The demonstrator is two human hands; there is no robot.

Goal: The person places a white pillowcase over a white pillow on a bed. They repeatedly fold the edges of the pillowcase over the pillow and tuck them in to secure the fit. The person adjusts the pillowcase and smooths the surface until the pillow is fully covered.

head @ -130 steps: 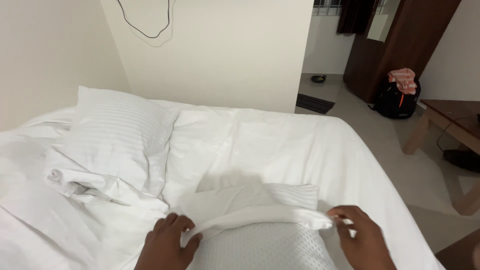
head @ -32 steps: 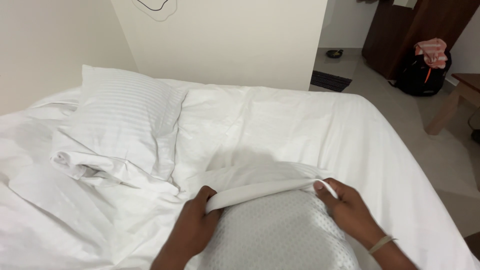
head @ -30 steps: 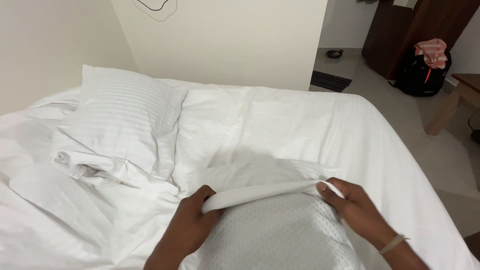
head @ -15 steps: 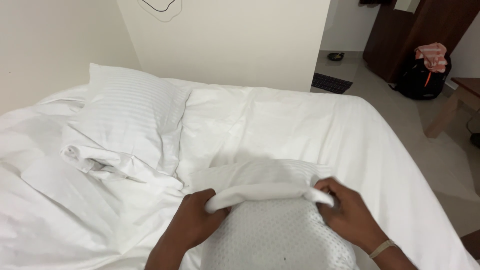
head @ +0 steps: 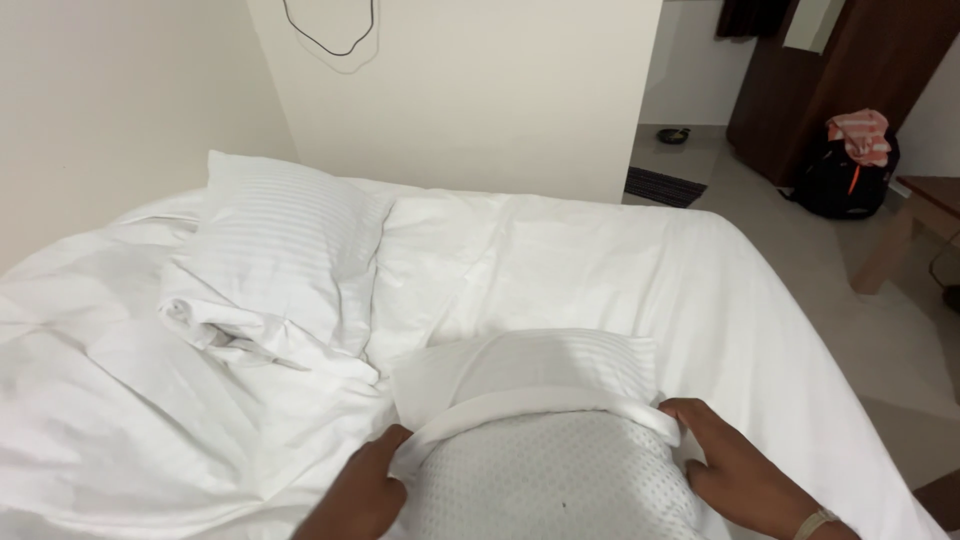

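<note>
Left fingers: clenched on the near-left end of the rolled hem of a white striped pillowcase [head: 545, 375]; the left hand [head: 360, 495] sits low at the frame's bottom edge.
Right fingers: curled over the hem's right end, thumb side on the fabric; the right hand [head: 735, 475] carries a thin wristband.
Grip, as it appears: hands set apart at the two corners hold the opening stretched wide across a dotted grey-white pillow [head: 555, 490], the likely reason for the spread.
Pillow position: near centre of the bed, far end inside the case, near end bare.
Bed: white sheet [head: 620, 260], rumpled on the left, where a second striped pillow [head: 285, 240] leans toward the wall over a twisted bit of white cloth [head: 215, 325].
Far right: black bag [head: 845, 175] with pink cloth on top, by a dark wardrobe.
Hidden: fingertips tucked under the hem; the pillow's near end and both forearms cut off by the frame.
</note>
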